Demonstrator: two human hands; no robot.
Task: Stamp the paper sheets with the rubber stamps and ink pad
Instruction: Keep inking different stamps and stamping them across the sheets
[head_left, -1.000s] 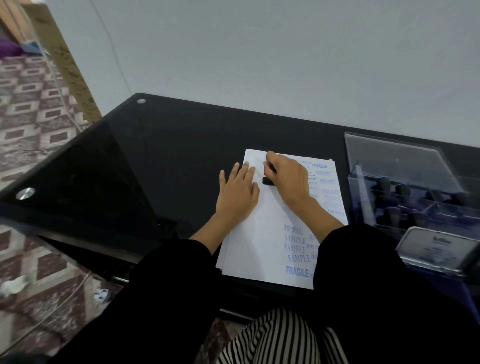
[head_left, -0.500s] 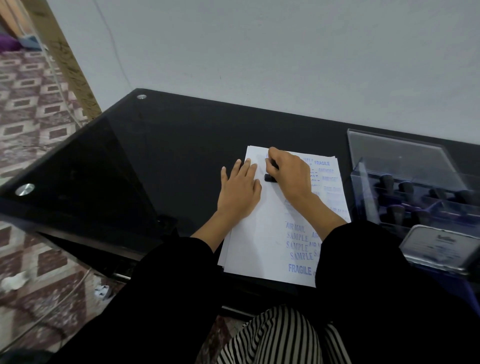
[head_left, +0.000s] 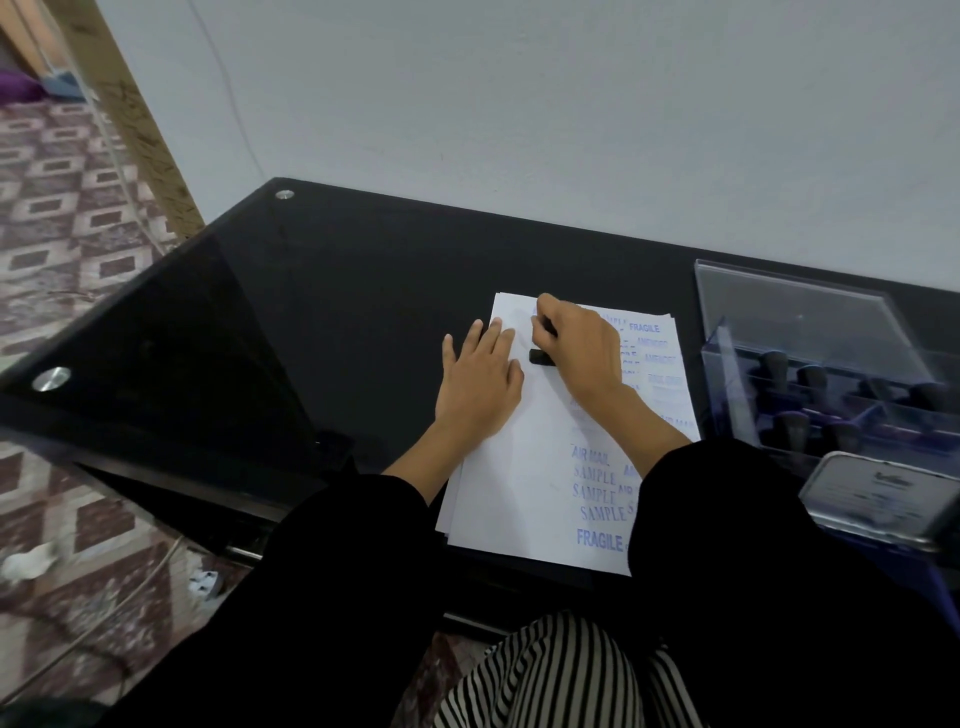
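Where the right hand (head_left: 579, 351) curls over the far part of the top sheet, its fingers grip a small black rubber stamp (head_left: 540, 357). The stamp's base appears to rest on the paper sheets (head_left: 519, 467), and only its left end shows past the knuckles. The left hand (head_left: 480, 384) lies flat across the stack's left edge, fingers straight and close together, holding nothing. It sits just beside the stamp.

Blue prints mark the top sheet. AIR MAIL, three SAMPLE lines and FRAGILE sit toward the stack's near end. Another FRAGILE and some fainter words too blurred to read run along its far right side.

The stack lies lengthwise on a black glass table (head_left: 337, 312), close to the table's near edge. Right of the stack and apart from it stands a clear plastic case (head_left: 810, 322) with its lid raised. Black-handled stamps (head_left: 775, 364) stand upright in rows inside it. Right of the stack's near end sits a flat tin (head_left: 878, 493) with a pale label on its lid.

Black sleeves (head_left: 363, 571) cover both forearms, and the right one overlaps the stack's near right corner. Beyond the stack rises a pale wall (head_left: 571, 130). Left of the stack, past the table, lies a maroon-and-cream patterned floor (head_left: 62, 208). Nearer than the stack, striped fabric (head_left: 545, 675) covers the lap.
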